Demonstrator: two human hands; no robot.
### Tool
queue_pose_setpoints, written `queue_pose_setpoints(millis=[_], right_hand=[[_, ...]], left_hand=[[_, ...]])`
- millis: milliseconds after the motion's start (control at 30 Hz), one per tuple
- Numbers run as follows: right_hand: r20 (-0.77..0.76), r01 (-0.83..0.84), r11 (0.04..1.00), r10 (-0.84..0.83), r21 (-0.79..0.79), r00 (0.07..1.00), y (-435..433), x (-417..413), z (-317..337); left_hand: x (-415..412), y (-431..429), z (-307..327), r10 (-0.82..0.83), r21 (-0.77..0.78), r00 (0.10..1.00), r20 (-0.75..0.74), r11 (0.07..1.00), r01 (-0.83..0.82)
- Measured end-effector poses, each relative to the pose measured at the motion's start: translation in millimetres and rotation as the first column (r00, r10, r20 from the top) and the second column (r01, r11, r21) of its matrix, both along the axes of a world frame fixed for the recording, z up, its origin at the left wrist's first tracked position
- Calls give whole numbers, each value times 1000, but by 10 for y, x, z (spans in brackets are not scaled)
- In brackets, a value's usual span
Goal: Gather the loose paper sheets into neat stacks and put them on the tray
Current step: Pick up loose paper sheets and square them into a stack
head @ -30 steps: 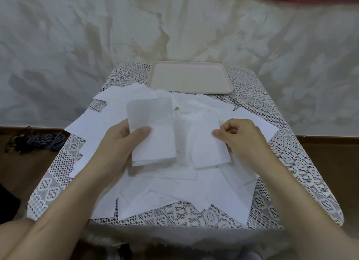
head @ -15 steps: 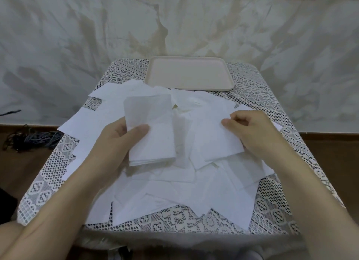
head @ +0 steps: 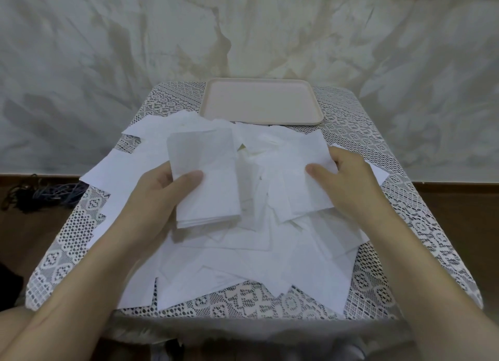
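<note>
Many white paper sheets (head: 243,263) lie scattered and overlapping across the table's middle. My left hand (head: 159,196) grips a small gathered stack of sheets (head: 208,182), thumb on top, held a little above the pile. My right hand (head: 345,180) pinches the right edge of a single sheet (head: 302,177), lifted off the pile to the right of the stack. A beige tray (head: 262,101) sits at the table's far edge with nothing on it.
The small table wears a white lace cloth (head: 399,204) and stands against a pale mottled wall. A bundle of dark cables (head: 35,196) lies on the floor at the left. Loose sheets reach close to the front and left table edges.
My right hand has lifted its sheet and carried it up and to the right. The stack in my left hand stays about where it was.
</note>
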State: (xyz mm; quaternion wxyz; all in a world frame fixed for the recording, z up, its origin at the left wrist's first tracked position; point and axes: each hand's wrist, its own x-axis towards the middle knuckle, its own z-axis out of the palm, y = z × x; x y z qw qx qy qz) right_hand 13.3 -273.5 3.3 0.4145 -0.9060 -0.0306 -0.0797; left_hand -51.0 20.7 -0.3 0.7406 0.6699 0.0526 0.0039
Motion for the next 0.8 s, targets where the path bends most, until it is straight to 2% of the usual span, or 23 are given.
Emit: queue_pose_setpoints(millis=[267,500,600,700,800], right_hand=[[-95,-14,990,28,138,995,53,-133,46],[-72,-2,983,16,184,997,113,-172,115],[-134,4,973,27,230,991,127,-180,117],[-188,-12,978,51,206,981,156,-187,84],[-164,-20,986,47,163,985,167,-177,63]], left_hand=[[-19,13,9,7,-2,1000,13,1000,-7],[-65,9,37,41,42,999,-15,998,-40],[-63,-4,37,37,44,999,-10,998,-36],[-41,3,-4,48,25,999,-7,999,-48],[-21,16,-37,47,12,999,-15,999,-47]])
